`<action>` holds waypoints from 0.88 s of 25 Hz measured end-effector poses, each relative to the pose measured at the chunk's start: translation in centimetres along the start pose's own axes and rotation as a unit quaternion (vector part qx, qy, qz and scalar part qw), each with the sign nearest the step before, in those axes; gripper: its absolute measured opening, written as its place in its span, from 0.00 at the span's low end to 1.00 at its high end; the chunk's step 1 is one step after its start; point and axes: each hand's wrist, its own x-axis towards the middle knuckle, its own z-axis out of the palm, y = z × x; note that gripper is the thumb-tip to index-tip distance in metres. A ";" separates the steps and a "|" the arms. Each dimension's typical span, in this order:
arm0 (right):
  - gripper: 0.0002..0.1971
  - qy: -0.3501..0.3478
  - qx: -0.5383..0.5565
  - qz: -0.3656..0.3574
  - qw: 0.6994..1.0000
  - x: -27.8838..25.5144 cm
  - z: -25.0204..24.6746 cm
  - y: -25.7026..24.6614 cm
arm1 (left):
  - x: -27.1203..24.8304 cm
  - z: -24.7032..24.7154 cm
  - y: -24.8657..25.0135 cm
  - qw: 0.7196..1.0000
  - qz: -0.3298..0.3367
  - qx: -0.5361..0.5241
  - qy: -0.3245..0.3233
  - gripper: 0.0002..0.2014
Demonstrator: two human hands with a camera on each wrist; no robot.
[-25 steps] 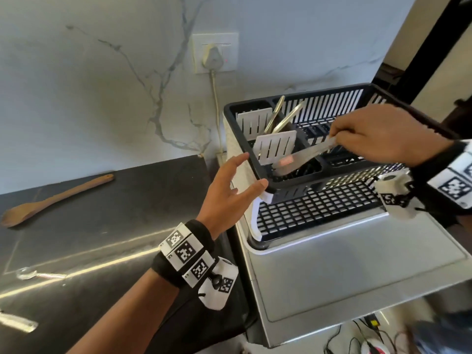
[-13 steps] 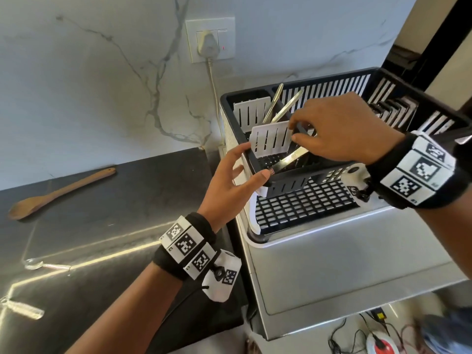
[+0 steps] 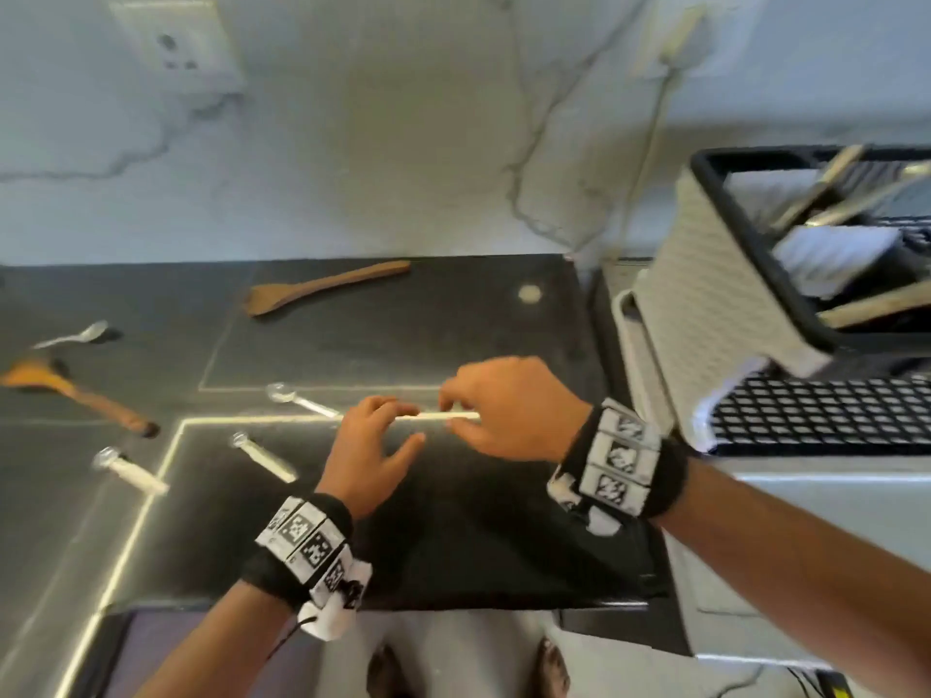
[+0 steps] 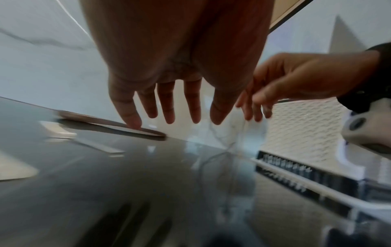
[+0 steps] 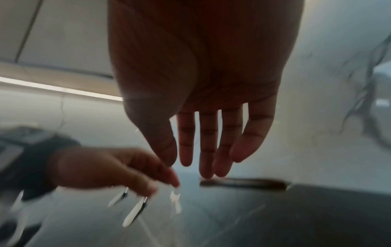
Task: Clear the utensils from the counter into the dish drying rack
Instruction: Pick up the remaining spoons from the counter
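On the dark counter (image 3: 453,319) lie a wooden spatula (image 3: 327,287), a wooden spoon (image 3: 75,390), a metal spoon (image 3: 75,337) and three white-handled spoons (image 3: 302,400), (image 3: 264,455), (image 3: 131,471). Both hands hover low over the counter's middle. My left hand (image 3: 388,420) is spread, nearest the white-handled spoon at its fingertips. My right hand (image 3: 468,405) hangs beside it. In the wrist views the left hand (image 4: 169,117) and right hand (image 5: 201,158) show straight fingers holding nothing. The dish rack (image 3: 730,274) stands at the right with several utensils (image 3: 816,193) in its black holder.
A white drain tray (image 3: 806,410) sits under the rack on a steel surface. A plug and cord (image 3: 660,93) hang down the marble wall behind the rack, with an empty socket (image 3: 176,47) at the left. The counter's front edge runs near my wrists.
My right hand let go of the knife in the rack's holder. Both hands left the rack and came left, down over the counter. The view swung left too.
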 end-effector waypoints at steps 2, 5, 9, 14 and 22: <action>0.17 -0.043 0.021 0.001 0.999 3.8 5.4 -2.9 | -2.5 -3.0 -6.3 0.995 -0.064 0.064 0.034 0.25; 0.21 -0.035 0.054 0.018 0.998 10.6 10.6 -8.3 | -6.3 -8.4 -15.1 0.972 -0.189 0.134 0.037 0.29; 0.20 -0.043 0.046 0.092 0.994 18.3 12.8 -11.6 | -8.8 -11.9 -20.6 0.959 -0.225 0.175 0.000 0.35; 0.06 -0.088 0.098 0.192 0.973 22.7 13.2 -11.9 | -8.7 -12.0 -20.8 0.959 -0.194 0.207 0.001 0.34; 0.04 -0.047 0.185 0.174 0.966 20.4 13.6 -12.3 | -8.7 -13.1 -20.9 0.977 -0.185 0.100 0.045 0.21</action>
